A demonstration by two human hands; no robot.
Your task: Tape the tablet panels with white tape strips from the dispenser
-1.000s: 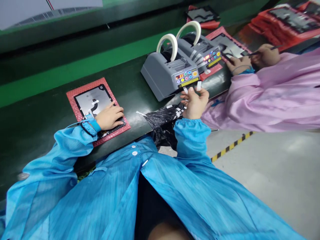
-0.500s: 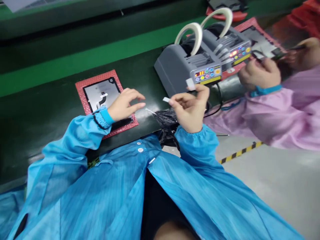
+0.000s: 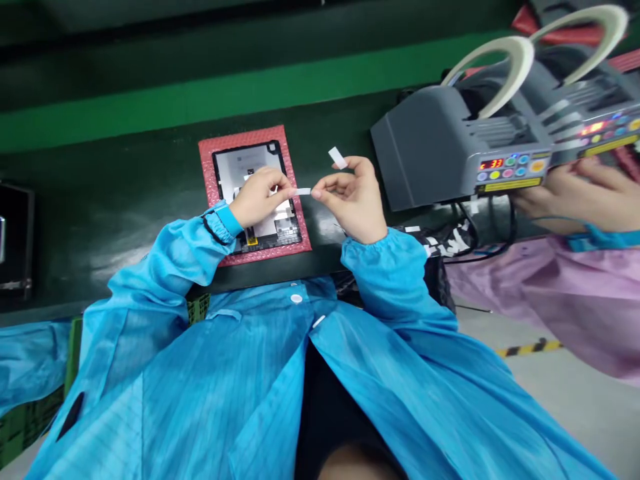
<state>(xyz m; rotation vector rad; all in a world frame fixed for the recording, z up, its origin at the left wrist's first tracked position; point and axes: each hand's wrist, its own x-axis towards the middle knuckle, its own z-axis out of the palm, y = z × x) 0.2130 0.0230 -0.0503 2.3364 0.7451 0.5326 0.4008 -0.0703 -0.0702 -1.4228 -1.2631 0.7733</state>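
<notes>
A short white strip of tape (image 3: pixel 303 191) is stretched between my two hands. My left hand (image 3: pixel 261 197) pinches its left end between thumb and forefinger. My right hand (image 3: pixel 353 200) pinches the right end, while a second white tape piece (image 3: pixel 338 158) sticks up from one of its raised fingers. Under my left hand lies a tablet-like panel (image 3: pixel 240 160) with a silver plate, dark frame and white tape bits, partly hidden by the hand. It rests on a pink bubble-wrap sheet (image 3: pixel 299 220) on the dark green table (image 3: pixel 125 200).
A grey tape dispenser (image 3: pixel 425 147) with a lit display stands to the right, a second dispenser (image 3: pixel 590 100) beyond it. A co-worker's hand (image 3: pixel 585 197) is beside them. Black plastic with white scraps (image 3: pixel 453 240) lies by my right sleeve. A dark device (image 3: pixel 15 240) sits far left.
My left hand has closed on the free end of the tape in my right hand, bringing the hands together beside the panel. The camera view has swung left.
</notes>
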